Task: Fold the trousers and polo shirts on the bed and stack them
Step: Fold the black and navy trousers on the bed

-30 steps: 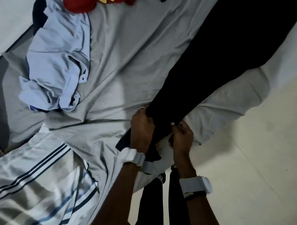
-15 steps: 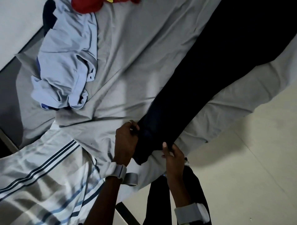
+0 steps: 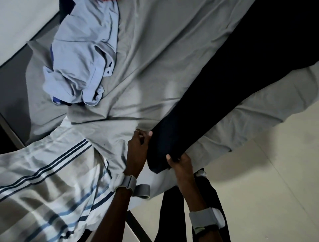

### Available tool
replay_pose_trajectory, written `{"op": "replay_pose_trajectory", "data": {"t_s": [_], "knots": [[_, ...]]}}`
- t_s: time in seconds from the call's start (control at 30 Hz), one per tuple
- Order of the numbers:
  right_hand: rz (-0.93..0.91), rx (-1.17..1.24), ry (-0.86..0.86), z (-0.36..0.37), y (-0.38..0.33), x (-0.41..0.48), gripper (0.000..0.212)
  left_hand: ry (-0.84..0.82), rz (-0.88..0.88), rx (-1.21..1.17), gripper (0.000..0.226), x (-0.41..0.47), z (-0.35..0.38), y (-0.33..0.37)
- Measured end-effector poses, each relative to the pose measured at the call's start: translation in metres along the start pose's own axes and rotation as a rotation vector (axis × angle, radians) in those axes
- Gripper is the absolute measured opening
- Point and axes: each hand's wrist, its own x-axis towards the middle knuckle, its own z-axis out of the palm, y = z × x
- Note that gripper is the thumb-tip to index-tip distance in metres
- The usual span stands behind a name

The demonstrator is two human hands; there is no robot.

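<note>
Dark navy trousers (image 3: 224,82) lie stretched diagonally across the grey bed sheet (image 3: 164,51), from the upper right down to the bed's near edge. My left hand (image 3: 139,150) pinches the left side of the leg's hem end. My right hand (image 3: 179,163) grips the same hem end from the right, thumb on top. A crumpled light blue polo shirt (image 3: 82,57) lies at the upper left. A white polo shirt with navy and blue stripes (image 3: 48,186) is spread at the lower left.
A red garment's edge (image 3: 107,0) peeks in at the top. Pale tiled floor (image 3: 267,181) runs along the bed's right side. A dark bed frame bar (image 3: 136,226) shows below the sheet. My own dark trouser legs (image 3: 172,216) stand at the bed's edge.
Both hands kept their hold on the trouser hem. The view shifted, so the hands and bed edge sit a little further right and lower in frame.
</note>
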Motion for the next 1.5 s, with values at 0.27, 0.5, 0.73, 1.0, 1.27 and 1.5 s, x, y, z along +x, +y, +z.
{"op": "replay_pose_trajectory", "data": {"t_s": [0.27,0.5,0.73,1.0,1.27,1.5], "knots": [[0.095,-0.030,0.171,0.024,0.015,-0.004,0.043,0.059,0.206,0.326,0.026,0.004,-0.003,-0.022],[0.196,-0.069,0.234,0.048,-0.008,0.001,0.038,-0.143,0.178,0.264,0.022,0.013,-0.012,-0.016],[0.062,-0.018,0.254,0.055,-0.024,-0.027,0.030,0.194,0.186,0.068,0.020,0.004,-0.037,0.004],[0.129,0.371,0.255,0.060,-0.019,-0.027,0.046,0.317,-0.007,0.029,0.019,-0.006,-0.024,-0.011],[0.135,0.421,0.207,0.034,-0.019,-0.025,0.044,0.415,0.046,0.061,0.011,-0.019,-0.027,0.000],[0.389,0.037,0.026,0.057,0.016,-0.046,0.017,0.429,0.020,0.133,0.013,-0.016,-0.017,-0.024]]}}
